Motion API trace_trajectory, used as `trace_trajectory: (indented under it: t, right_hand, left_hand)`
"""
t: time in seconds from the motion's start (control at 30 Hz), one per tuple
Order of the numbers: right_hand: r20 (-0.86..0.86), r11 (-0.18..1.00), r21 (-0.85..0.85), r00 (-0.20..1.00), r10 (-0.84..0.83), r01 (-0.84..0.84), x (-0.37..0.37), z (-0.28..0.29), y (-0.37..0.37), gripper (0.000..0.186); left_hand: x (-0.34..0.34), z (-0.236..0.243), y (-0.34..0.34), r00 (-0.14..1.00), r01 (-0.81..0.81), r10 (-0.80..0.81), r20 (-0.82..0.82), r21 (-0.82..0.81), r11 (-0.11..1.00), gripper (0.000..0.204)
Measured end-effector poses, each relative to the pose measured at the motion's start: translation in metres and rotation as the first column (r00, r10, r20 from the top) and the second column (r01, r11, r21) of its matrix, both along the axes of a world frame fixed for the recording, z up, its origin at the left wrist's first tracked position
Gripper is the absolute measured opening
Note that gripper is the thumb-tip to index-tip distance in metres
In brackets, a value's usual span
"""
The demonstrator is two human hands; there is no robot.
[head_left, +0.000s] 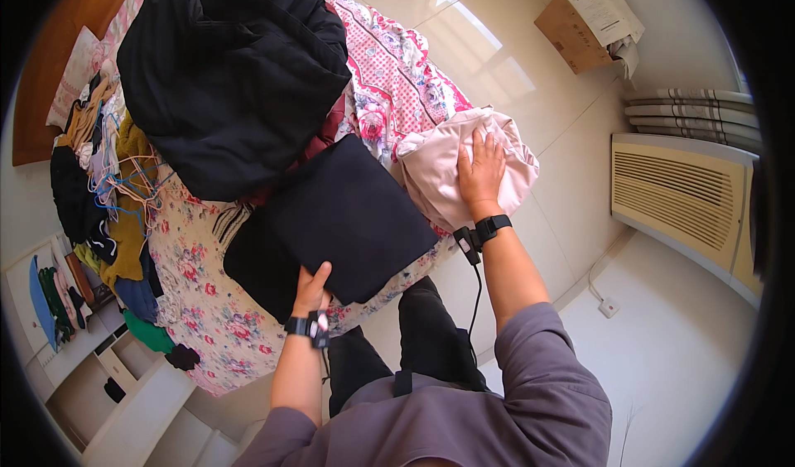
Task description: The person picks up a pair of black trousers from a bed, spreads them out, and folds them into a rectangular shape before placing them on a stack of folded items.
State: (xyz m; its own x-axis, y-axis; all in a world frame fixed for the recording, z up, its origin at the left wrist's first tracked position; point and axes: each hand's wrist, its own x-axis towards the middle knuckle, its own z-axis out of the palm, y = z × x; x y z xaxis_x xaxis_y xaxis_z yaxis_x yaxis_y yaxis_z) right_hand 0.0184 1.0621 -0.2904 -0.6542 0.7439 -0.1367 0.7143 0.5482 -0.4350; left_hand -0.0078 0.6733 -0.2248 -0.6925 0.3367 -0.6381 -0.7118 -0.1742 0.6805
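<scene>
A folded black garment [356, 210] lies flat near the bed's front edge, one part of it doubled over another. My left hand [311, 290] grips its near edge, thumb on top and the other fingers tucked out of sight under the cloth. To the right, my right hand [482, 169] rests palm down with fingers apart on a bunched pale pink garment [435, 169] at the bed's corner. Behind the folded piece rises a large heap of black clothing [232, 78], with some dark red cloth [325, 136] showing beneath it.
The bed wears a floral sheet [195, 276]. On its left lie tangled hangers [124, 181] among mixed clothes. Shelves [124, 368] stand at lower left. A cardboard box [571, 32] and a cream appliance with a slatted grille [679, 194] stand on the right.
</scene>
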Motion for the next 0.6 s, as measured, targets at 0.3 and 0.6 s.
trace_trajectory:
  t: [0.3,0.6]
  right_hand:
    - [-0.069,0.999,-0.046,0.998,0.008,-0.011,0.003,-0.005,0.0,0.065]
    - [-0.204,0.995,0.042,0.974,0.096,-0.089,0.018,0.014,-0.012,0.067]
  left_hand:
    - [0.01,-0.083,0.005,0.941,0.171,-0.328,-0.078,-0.728,0.664,0.065]
    - [-0.032,0.045,0.234,-0.061,-0.008,-0.839,-0.54,-0.841,0.542,0.053]
